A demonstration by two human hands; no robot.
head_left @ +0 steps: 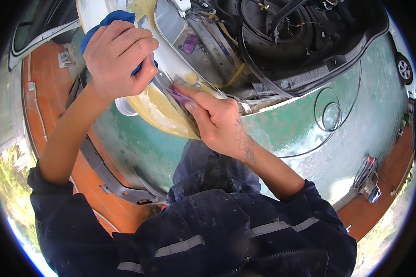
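Note:
My left hand [115, 62] is closed round a bunched blue cloth [118, 16], which shows above the knuckles and below the fingers. It is held over a curved car body panel [159, 113] with yellow, white and grey patches. Lower and to the right, my right hand [217, 117] presses a small purple piece of sandpaper [179, 96] against the panel's inner edge. The index finger stretches along the sheet, with the thumb beside it. A second purple piece [190, 44] lies inside the bare metal opening beyond.
The car's open black boot area [291, 46] fills the far right. A thin hose [330, 115] loops over the green floor. A removed dark bumper [108, 171] lies at the left, a white round container [125, 106] is under the panel, and coiled gear [367, 182] sits at the right.

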